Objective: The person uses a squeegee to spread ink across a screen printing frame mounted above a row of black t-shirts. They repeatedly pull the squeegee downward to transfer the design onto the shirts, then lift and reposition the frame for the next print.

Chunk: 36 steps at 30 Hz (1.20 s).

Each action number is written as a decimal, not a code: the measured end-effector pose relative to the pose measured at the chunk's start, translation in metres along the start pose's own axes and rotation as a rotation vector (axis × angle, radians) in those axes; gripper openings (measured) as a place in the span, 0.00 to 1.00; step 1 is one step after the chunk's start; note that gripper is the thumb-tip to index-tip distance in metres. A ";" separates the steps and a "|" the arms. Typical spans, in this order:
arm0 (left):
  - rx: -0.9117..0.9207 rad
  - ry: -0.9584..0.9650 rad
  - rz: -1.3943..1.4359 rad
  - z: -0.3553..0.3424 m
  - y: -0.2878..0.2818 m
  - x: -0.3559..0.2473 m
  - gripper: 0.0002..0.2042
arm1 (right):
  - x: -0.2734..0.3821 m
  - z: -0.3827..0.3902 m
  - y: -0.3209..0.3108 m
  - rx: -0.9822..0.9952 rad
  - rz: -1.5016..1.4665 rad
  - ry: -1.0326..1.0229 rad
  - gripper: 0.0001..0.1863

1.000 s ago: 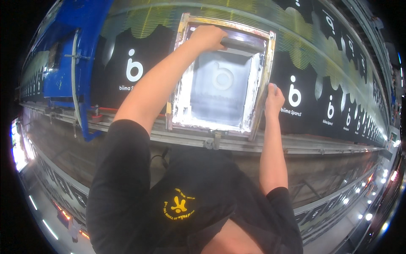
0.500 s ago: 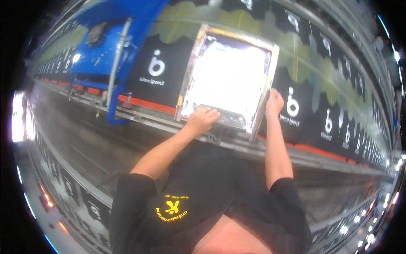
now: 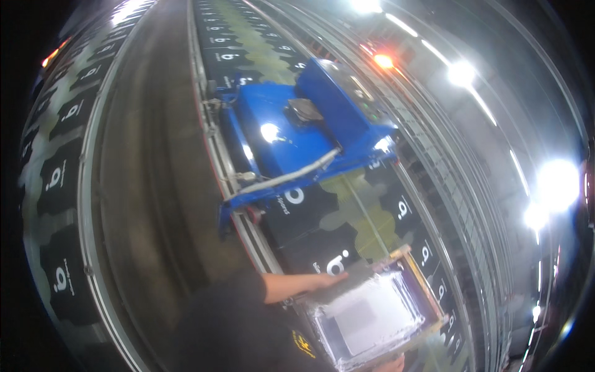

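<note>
Here, screen frame (image 3: 427,297): low and right of centre, turned aslant, resting on or just over the bench (image 3: 378,232); which of the two cannot be told.
Frame's inside: a pale panel (image 3: 381,316) with white smears around it; light-brown wood shows on the far edge.
Left-hand grip: the left hand (image 3: 331,280) reaches to the frame's upper-left side; blur hides how far the fingers close, or on what.
Right-hand grip: the right hand (image 3: 390,364) is at the frame's lower side, cut off by the picture's bottom; its closing cannot be told.
Black fabric pieces (image 3: 304,228): laid along the bench beside the frame, with white prints.
Blue machine (image 3: 279,139): astride the bench beyond the frame, a grey bar along its near side.
Metal rail (image 3: 251,245): along the bench's left edge.
Aisle floor (image 3: 149,167): left of the rail, dark.
Second bench (image 3: 62,211): far left, bearing similar black pieces.
Lamps (image 3: 462,74): bright, upper right.
</note>
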<state>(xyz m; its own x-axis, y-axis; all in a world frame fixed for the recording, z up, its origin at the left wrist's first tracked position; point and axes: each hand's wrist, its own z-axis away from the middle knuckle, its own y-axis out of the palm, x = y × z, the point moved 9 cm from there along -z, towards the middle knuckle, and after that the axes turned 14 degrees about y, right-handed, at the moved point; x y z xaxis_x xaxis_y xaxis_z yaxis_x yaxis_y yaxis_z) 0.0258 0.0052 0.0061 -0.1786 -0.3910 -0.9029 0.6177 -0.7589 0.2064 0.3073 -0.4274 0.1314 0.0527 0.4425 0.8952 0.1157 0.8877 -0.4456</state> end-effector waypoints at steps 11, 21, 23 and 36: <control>0.253 0.298 0.231 0.096 0.072 -0.150 0.62 | 0.189 0.160 0.128 0.319 -0.436 -0.115 0.21; 0.243 0.224 0.227 0.204 0.046 -0.174 0.52 | 0.227 0.281 0.195 0.593 -0.370 -0.037 0.22; 0.272 0.142 0.210 0.222 0.038 -0.165 0.52 | 0.219 0.302 0.193 0.593 -0.352 -0.014 0.23; -0.034 0.163 0.200 0.402 -0.141 -0.142 0.59 | 0.208 0.464 0.173 0.526 -0.220 0.138 0.25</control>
<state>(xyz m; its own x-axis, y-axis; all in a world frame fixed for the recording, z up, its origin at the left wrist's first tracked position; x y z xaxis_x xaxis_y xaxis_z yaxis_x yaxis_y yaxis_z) -0.3437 -0.0412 0.2567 0.0741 -0.4401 -0.8949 0.6538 -0.6562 0.3768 -0.1217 -0.1227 0.2388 0.2164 0.2510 0.9435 -0.3676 0.9162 -0.1594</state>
